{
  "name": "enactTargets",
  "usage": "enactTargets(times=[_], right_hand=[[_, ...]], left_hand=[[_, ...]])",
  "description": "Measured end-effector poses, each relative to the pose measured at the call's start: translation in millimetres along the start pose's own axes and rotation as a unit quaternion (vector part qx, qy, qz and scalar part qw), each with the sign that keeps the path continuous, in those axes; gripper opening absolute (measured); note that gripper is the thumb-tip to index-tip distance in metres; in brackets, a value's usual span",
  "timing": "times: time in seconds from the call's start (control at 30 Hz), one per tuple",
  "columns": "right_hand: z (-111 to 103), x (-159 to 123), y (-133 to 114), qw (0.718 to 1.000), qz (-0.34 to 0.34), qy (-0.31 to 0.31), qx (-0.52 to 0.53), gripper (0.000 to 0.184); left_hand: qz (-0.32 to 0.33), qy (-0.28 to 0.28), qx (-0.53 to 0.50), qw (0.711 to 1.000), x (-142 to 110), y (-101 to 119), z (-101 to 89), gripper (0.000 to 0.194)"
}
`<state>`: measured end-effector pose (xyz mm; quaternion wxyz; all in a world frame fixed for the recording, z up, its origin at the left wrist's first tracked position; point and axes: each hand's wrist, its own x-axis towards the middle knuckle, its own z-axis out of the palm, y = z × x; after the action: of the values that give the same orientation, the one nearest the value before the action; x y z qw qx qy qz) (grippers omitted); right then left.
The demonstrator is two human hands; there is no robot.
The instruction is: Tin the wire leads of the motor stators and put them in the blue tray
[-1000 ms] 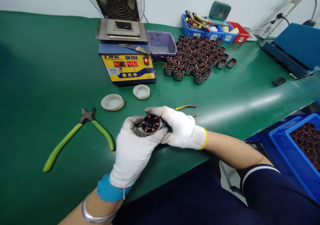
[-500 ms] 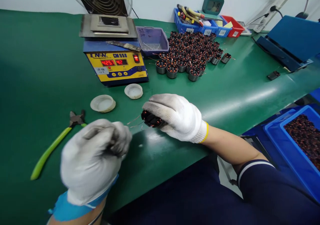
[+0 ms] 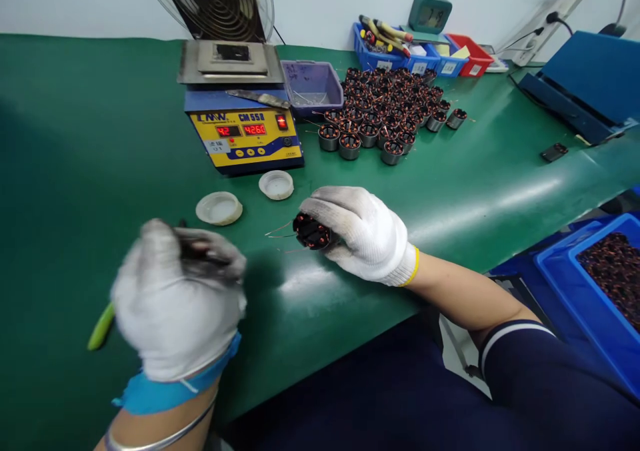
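My right hand [image 3: 365,236], in a white glove with a dark-stained thumb and fingers, grips a small motor stator [image 3: 312,231], black with copper windings. Several thin wire ends stick out of the stator to the left. My left hand [image 3: 180,291], gloved as well with a blue band at the wrist, is smeared by motion above the green-handled cutting pliers [image 3: 101,328]. It covers most of the pliers, leaving the end of one handle in sight. Whether the left fingers touch the pliers is hidden.
Behind the hands stand a solder pot [image 3: 250,137], two shallow white caps [image 3: 219,209] [image 3: 277,185] and a purple tray [image 3: 315,107]. A cluster of stators [image 3: 369,133] sits right of the tray, before blue bins [image 3: 450,67]. A blue crate [image 3: 555,264] is at lower right.
My left hand has moved slightly left and up, off the wire ends and over the pliers, which it now mostly hides. My right hand still holds the stator. The view has shifted a little.
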<state>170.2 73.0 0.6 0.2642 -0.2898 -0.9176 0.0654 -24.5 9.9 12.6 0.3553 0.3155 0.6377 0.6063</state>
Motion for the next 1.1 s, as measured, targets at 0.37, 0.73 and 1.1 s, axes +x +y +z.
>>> enactTargets(times=[0.37,0.73,1.1], right_hand=[[6,9,7,0.999,-0.016,0.042,-0.01,0.057],[5,112,28,0.944,0.085,-0.231,-0.219,0.062],[0,134,27,0.935,0.048,-0.257,-0.241,0.045]], left_hand=[[-0.012,0.015,-0.151,0.988,6,-4,-2.0,0.021],[0.233,-0.265,0.171,0.92,-17,-41,14.5,0.018],[0.317,-0.25,0.202,0.892,-17,-41,12.5,0.017]])
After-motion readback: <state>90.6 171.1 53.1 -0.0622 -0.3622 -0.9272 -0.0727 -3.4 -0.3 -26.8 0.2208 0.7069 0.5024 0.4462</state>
